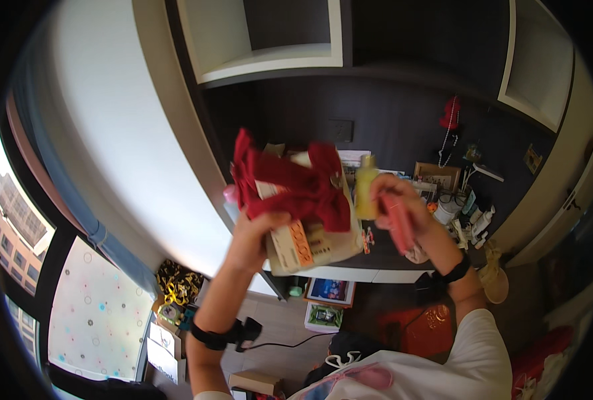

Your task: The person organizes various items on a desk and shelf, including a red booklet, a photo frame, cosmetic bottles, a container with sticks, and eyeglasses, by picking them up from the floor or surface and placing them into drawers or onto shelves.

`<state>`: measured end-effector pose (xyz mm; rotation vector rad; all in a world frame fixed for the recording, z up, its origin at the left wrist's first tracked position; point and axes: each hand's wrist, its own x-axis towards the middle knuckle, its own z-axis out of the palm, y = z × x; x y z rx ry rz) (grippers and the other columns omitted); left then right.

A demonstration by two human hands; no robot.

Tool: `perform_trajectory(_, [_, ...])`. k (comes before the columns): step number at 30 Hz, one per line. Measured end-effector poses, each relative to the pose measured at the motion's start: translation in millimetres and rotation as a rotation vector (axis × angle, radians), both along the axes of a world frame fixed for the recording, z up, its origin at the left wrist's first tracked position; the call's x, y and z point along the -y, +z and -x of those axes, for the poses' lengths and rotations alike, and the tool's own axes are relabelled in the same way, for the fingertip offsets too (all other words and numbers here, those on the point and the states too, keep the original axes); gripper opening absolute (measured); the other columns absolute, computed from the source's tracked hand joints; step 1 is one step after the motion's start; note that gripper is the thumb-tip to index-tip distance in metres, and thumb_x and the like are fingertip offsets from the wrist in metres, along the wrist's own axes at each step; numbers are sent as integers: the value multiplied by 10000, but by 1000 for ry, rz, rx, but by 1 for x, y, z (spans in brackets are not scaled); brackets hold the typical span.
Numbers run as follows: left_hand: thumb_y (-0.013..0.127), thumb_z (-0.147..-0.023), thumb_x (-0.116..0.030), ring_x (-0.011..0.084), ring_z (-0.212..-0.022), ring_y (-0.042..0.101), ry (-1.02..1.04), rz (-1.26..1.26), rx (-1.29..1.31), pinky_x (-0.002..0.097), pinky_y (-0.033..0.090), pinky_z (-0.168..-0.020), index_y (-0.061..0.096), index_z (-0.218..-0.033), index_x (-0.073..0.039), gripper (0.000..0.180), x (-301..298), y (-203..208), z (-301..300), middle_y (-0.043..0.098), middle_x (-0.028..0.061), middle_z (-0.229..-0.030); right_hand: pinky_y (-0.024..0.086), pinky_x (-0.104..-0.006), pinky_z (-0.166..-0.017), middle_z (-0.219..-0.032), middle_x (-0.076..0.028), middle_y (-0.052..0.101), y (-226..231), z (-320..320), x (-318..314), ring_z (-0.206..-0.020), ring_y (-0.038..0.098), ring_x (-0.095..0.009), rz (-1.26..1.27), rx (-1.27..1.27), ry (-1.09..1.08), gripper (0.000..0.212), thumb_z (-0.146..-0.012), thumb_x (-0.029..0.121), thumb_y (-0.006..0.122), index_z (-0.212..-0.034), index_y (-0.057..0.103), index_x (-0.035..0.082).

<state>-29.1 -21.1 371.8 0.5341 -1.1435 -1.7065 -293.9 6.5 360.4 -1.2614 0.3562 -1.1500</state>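
Note:
My left hand is closed on a pale box with an orange printed patch, lifted in front of the desk. Dark red cloth, bunched like a bow or a garment, lies over the box, and my fingers press against it too. My right hand grips a long coral-pink object; blur hides its exact kind. Just beside those fingers stands a bottle of yellow liquid. Parts of the desk behind the box are hidden.
Picture frame, white cup with glasses and several small tubes crowd the desk's right side. Open shelves rise above. On the floor are a framed picture, a red-orange bag and a cardboard box. A curtain hangs left.

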Motion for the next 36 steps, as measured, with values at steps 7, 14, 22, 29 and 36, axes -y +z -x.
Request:
perform_trajectory(7, [506,-803,-206,226,-880,584,-105,267,-3,370,480,-791,508,-1061,1,331,103,152,-5,580,125,-1003,433,-208,-436,-1043,-246,437,70,63,36,-521,493,-137,109,190,8,297,-847,273,406,-969,417,2])
perform_trajectory(14, [592,-771,-228,206,-750,614,18,266,184,332,541,-674,533,-957,-23,283,221,224,34,589,126,-898,429,-226,-380,-1021,-269,429,99,68,67,-468,477,-132,129,152,-12,288,-837,266,391,-936,411,-4])
perform_trajectory(22, [630,-739,-325,209,-968,514,95,385,775,359,417,-840,518,-991,-22,409,292,214,78,540,130,-1027,423,-214,-385,-1009,-269,440,121,46,40,-476,507,-145,139,10,-282,273,-815,241,453,-916,411,-9])
perform_trajectory(29, [495,-797,-428,275,-1077,440,333,888,913,381,371,-891,408,-1203,-8,591,280,219,40,411,166,-1217,409,-192,-388,-725,-121,530,174,-24,78,-463,497,-94,314,-271,-327,339,-818,325,488,-899,461,-4])
perform_trajectory(36, [356,-876,-424,298,-1058,470,-526,640,71,420,451,-841,348,-1223,-32,524,215,200,17,419,157,-1200,436,-204,-503,-673,-56,562,248,-116,177,-539,522,-96,405,-598,-622,239,-748,262,551,-776,570,26])
